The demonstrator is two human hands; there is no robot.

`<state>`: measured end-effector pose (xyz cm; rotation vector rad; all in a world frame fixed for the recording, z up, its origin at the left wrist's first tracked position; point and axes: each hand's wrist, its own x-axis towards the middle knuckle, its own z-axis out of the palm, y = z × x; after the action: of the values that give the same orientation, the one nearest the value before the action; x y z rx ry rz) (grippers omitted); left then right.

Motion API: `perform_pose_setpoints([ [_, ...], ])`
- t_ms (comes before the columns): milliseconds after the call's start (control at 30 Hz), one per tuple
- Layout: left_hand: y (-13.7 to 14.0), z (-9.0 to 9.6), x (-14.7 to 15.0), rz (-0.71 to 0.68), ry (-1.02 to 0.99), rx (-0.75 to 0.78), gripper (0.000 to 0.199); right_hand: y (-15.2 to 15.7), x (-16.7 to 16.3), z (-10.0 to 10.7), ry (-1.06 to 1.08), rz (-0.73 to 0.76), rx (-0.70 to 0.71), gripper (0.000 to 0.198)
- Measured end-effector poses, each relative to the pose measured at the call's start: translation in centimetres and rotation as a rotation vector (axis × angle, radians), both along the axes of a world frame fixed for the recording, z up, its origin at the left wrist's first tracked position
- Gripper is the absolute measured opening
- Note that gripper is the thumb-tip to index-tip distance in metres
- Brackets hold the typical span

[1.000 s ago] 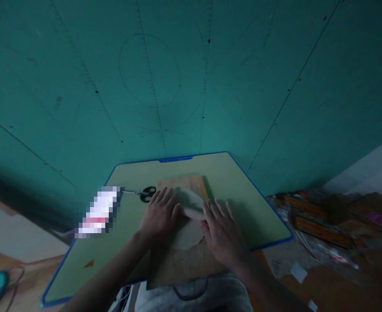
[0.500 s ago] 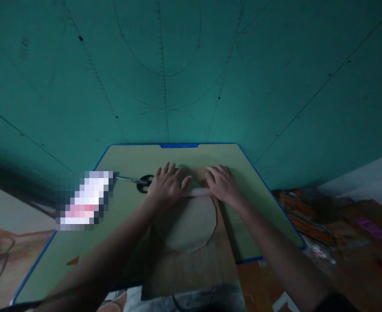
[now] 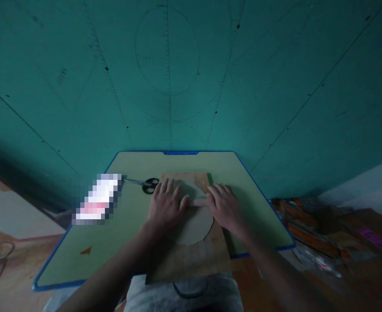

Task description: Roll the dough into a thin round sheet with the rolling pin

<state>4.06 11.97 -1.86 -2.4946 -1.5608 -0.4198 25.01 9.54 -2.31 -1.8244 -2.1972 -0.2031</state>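
Note:
A round, flat sheet of pale dough (image 3: 191, 229) lies on a wooden board (image 3: 191, 262). Across it lies a slim, light rolling pin (image 3: 198, 202), bare only in the short stretch between my hands. My left hand (image 3: 167, 203) presses over its left part, fingers reaching forward and thumb pointing inward. Over the right end curve the fingers of my right hand (image 3: 225, 206). Dough shows both beyond the pin and on my side of it. Black-handled scissors (image 3: 150, 185) lie just left of the board, near my left fingertips.
The pale table (image 3: 122, 225) has a blue rim and stands against a green wall (image 3: 184, 108) with drawn lines. A blurred-out flat object (image 3: 98, 199) lies at its left edge, near a small orange-brown scrap (image 3: 86, 250). Clutter and a cardboard box (image 3: 373, 221) sit on the right.
Both hands and the rolling pin have come toward me over the dough, so more dough shows beyond the pin. My view has shifted slightly.

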Motion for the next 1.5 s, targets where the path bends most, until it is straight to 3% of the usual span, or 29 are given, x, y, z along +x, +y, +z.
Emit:
perform_pose_setpoints([
  [100, -0.6, 0.1, -0.4, -0.055, -0.009, -0.028, 0.047, -2.4, -0.4, -0.4, -0.022, -0.007, 0.034, 0.043],
  [200, 0.9, 0.6, 0.2, -0.045, -0.005, -0.042, 0.043, -1.5, -0.5, -0.1, -0.022, -0.040, 0.002, 0.045],
  [533, 10.0, 0.9, 2.8, 0.113, -0.029, -0.209, 0.049, 10.7, 0.8, 1.4, 0.062, -0.200, -0.293, 0.037],
  [667, 11.9, 1.6, 3.0, 0.136, -0.036, -0.211, 0.047, 13.1, 0.8, 1.5, 0.060, -0.247, -0.319, 0.037],
  [800, 9.1, 2.0, 3.0, 0.171, -0.046, -0.172, 0.048, 11.3, 0.7, 1.5, 0.055, -0.200, -0.262, 0.036],
  [900, 3.9, 1.0, 2.6, 0.150, -0.034, -0.122, 0.049, 8.0, 0.9, 1.2, 0.022, -0.110, -0.210, 0.041],
  [1000, -1.9, -0.6, 2.5, 0.022, -0.019, -0.013, 0.048, 5.2, 1.1, 0.7, -0.037, -0.098, -0.137, 0.047],
  [1100, -5.4, -1.9, 2.8, -0.043, -0.025, 0.069, 0.057, 3.8, 0.4, 0.2, -0.056, -0.099, -0.077, 0.050],
  [1167, -5.8, -2.2, 3.0, -0.058, -0.029, 0.082, 0.063, 3.8, -0.5, -0.1, -0.041, -0.035, -0.056, 0.049],
  [1267, -4.2, -2.2, 2.6, -0.056, -0.036, 0.037, 0.066, 5.0, -2.1, -0.3, 0.002, 0.048, -0.043, 0.049],
  [1500, 1.2, -1.9, -0.7, -0.018, -0.074, -0.013, 0.067, 12.1, -5.5, 0.1, 0.080, 0.145, -0.156, 0.050],
])
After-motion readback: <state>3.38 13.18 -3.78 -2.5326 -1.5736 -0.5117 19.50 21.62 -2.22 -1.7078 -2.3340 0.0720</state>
